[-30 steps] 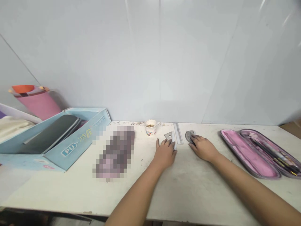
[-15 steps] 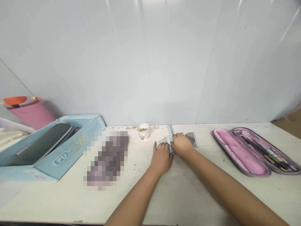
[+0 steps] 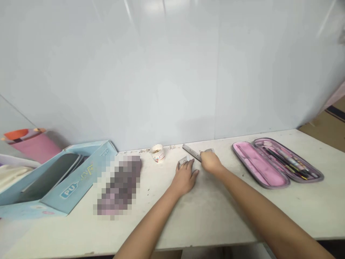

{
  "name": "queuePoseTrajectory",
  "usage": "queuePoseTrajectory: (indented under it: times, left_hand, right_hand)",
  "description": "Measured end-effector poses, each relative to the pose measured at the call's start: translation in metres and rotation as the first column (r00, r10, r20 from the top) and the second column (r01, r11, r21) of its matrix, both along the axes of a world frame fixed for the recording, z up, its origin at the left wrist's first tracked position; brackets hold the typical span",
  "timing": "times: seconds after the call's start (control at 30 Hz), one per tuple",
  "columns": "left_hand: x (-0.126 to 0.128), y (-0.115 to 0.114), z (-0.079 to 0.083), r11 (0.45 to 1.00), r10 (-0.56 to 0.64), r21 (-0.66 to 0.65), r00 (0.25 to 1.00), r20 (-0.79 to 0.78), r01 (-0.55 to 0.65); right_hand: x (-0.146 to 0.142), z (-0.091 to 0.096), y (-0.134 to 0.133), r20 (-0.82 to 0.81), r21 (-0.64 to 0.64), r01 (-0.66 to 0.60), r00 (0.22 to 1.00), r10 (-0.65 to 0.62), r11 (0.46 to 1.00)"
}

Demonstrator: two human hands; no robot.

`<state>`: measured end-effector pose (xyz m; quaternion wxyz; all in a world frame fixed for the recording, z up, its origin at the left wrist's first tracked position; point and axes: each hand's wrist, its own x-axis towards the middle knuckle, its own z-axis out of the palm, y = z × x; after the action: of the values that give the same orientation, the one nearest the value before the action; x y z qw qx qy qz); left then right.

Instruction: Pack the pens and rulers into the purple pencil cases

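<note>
Left hand (image 3: 184, 178): fingers (image 3: 188, 166) slightly apart, resting on a small grey set square (image 3: 183, 160), not clamped on it. Right hand (image 3: 211, 162): fingers together, blurred, at the near end of a steel ruler (image 3: 192, 152); grip cannot be told. A grey protractor (image 3: 209, 150) lies just beyond those fingers. Further right, an open pink pencil case (image 3: 258, 163); further left, a blue box (image 3: 81, 183) printed "PU".
</note>
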<state>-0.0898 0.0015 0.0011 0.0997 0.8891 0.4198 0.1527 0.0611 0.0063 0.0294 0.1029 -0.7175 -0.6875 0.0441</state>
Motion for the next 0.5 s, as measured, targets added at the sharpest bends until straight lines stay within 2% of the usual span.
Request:
queuePoseTrajectory:
  times: [0.13,0.23,0.37,0.5]
  left_hand:
    - [0.047,-0.008,0.011,0.991,-0.128,-0.027,0.976,0.176,0.134]
    - [0.093,-0.018,0.014,0.967,-0.247,0.006,0.936,0.25,0.254]
    - [0.157,-0.037,0.01,0.93,-0.366,0.041,0.905,0.216,0.366]
    - [0.205,-0.059,-0.002,0.927,-0.374,0.031,0.923,0.094,0.373]
  right_hand:
    - [0.045,0.002,-0.03,-0.09,0.068,0.051,0.995,-0.045,0.996]
    - [0.085,-0.002,-0.058,-0.215,0.195,0.108,0.975,-0.065,0.975]
    - [0.143,-0.015,-0.095,-0.311,0.357,0.221,0.944,-0.108,0.908]
    - [0.186,-0.031,-0.122,-0.257,0.365,0.271,0.949,-0.183,0.891]
